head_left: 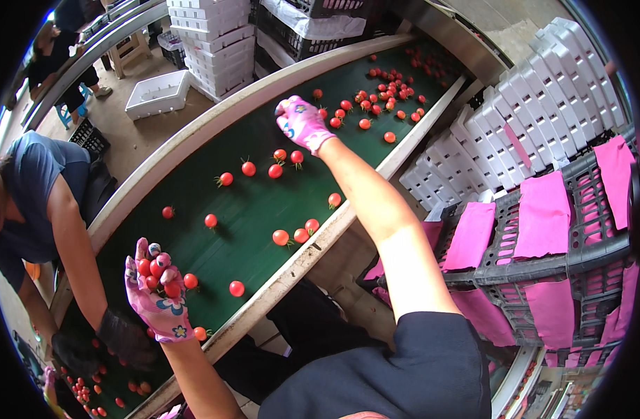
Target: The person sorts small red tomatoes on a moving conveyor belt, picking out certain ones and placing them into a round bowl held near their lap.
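My left hand (168, 314), in a pink flowered glove, is turned palm up over the near left part of a green conveyor belt (173, 244). Its fingers curl around several small red cherry tomatoes (152, 268). Farther up the belt, my right hand (303, 126) wears a matching glove. Its fingers are curled, and whatever they hold is hidden. Loose tomatoes (275, 171) with green stems lie between my hands. A dense cluster of tomatoes (386, 94) sits at the belt's far right end.
A pale rail (292, 269) borders the belt on my side. Across it, a person's dark-gloved hand (124, 339) reaches over the belt's lower left. Stacked white crates (515, 119) and black crates with pink cloth (529, 269) stand right. An empty white crate (158, 94) lies on the floor.
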Motion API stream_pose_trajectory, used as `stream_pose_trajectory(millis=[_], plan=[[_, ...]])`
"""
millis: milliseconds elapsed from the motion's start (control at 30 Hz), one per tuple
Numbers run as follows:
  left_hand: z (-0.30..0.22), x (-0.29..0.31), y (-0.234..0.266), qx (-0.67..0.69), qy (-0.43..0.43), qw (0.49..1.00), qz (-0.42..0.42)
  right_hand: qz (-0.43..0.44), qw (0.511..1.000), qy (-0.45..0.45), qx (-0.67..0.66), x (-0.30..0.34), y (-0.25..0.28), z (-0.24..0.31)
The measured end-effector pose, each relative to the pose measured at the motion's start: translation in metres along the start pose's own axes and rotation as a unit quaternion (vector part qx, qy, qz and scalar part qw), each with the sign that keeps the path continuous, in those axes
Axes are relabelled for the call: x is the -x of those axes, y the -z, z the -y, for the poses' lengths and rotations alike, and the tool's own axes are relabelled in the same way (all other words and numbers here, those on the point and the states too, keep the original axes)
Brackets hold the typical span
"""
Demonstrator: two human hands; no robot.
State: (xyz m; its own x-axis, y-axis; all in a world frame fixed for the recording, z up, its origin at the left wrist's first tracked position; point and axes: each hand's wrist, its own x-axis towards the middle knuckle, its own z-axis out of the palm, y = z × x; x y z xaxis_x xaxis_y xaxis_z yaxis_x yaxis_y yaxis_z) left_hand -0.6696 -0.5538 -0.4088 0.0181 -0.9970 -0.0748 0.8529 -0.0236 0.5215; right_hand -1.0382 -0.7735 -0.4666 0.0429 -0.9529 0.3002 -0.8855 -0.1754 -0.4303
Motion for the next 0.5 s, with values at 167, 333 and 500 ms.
stream_pose_trajectory(millis=[167,333,500], plan=[[0.009,0.001,-0.012,-0.020,0.003,1.000,-0.012,-0.048,0.982,-0.124,0.138,-0.012,0.048,-0.047],[0.011,0.004,-0.019,-0.053,0.032,0.998,-0.031,0.145,0.949,-0.226,0.164,-0.015,0.041,-0.076],[0.018,0.006,-0.024,-0.104,-0.010,0.995,-0.009,0.058,0.946,-0.295,0.119,-0.015,0.027,-0.103]])
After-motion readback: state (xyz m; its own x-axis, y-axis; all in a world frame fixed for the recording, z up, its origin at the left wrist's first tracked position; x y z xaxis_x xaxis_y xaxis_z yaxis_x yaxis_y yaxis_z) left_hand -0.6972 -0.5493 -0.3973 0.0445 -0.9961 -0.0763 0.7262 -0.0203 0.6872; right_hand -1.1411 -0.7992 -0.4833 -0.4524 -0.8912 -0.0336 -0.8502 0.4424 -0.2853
